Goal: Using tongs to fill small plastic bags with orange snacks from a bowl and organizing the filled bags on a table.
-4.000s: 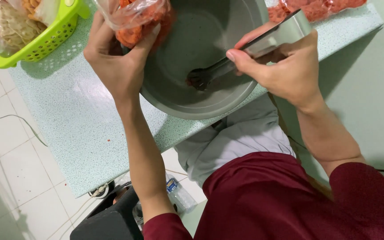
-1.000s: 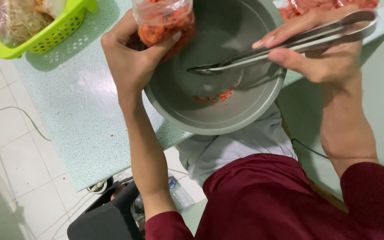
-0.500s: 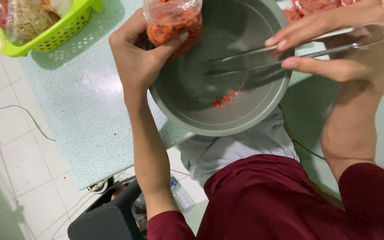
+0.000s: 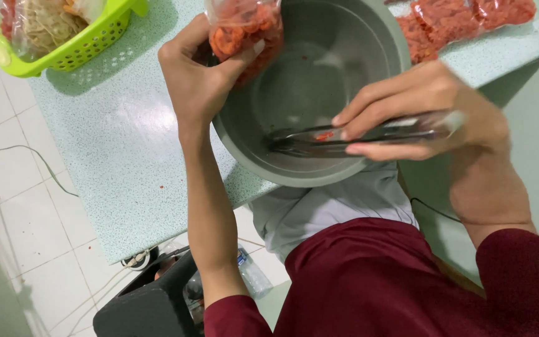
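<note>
Pale speckled table (image 4: 126,143) over white floor tiles; green basket (image 4: 73,47) of bagged food at far left. Left hand (image 4: 201,81), grip closed on a clear bag (image 4: 244,28) of orange-red pieces, holds it at the grey bowl's (image 4: 319,93) rim. Right hand (image 4: 419,112) pinches metal tongs (image 4: 344,137) shut on a small red piece low in the bowl. Filling step in hand, it seems; next calls for lifting that piece to the bag's mouth. Filled bags (image 4: 463,19) lie far right.
</note>
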